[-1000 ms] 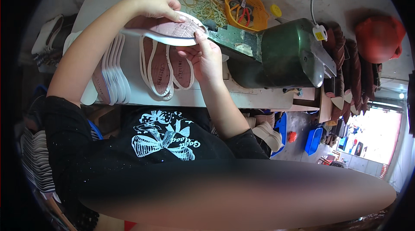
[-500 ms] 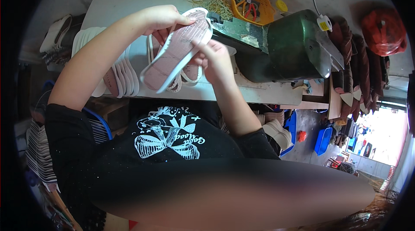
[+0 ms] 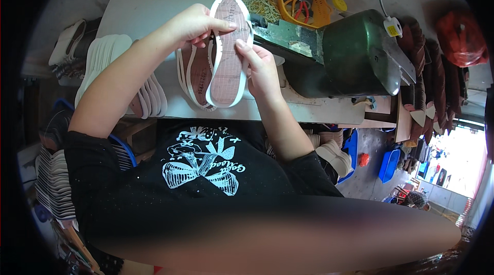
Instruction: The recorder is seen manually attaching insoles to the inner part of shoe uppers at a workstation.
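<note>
In the head view, the white-rimmed pink sole (image 3: 229,71) is near 12 o'clock, pinched by the left hand (image 3: 198,23) at its 10 o'clock side and the right hand (image 3: 264,66) at its 4 o'clock side, presumably for steadiness with the pink face exposed.

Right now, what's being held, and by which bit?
A pink and white shoe sole: the left hand grips its left edge nearer the far end, the right hand its right edge near the middle.
</note>
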`<action>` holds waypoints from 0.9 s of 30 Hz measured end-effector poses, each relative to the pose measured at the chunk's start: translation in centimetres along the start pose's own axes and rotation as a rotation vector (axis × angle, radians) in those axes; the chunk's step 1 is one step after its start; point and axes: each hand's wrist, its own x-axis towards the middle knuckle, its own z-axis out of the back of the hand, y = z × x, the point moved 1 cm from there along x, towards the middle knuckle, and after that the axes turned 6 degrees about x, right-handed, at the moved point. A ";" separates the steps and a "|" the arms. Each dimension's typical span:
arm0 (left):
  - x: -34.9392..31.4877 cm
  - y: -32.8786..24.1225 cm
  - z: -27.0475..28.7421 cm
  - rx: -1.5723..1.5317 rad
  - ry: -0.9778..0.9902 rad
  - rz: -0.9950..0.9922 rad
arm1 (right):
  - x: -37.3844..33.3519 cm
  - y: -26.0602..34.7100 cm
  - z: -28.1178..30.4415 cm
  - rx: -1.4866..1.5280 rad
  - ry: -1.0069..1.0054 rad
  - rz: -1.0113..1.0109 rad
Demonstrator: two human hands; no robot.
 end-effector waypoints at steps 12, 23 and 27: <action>2.9 -0.2 1.2 0.036 -0.136 -0.024 | -3.9 -2.7 -1.3 0.032 -0.038 -0.013; 9.5 -2.2 5.7 0.895 -0.194 -0.084 | 0.6 -0.7 -3.4 0.228 -0.130 0.132; 10.2 -3.1 4.7 0.915 0.032 -0.537 | 1.0 -0.1 -3.7 0.228 -0.166 0.114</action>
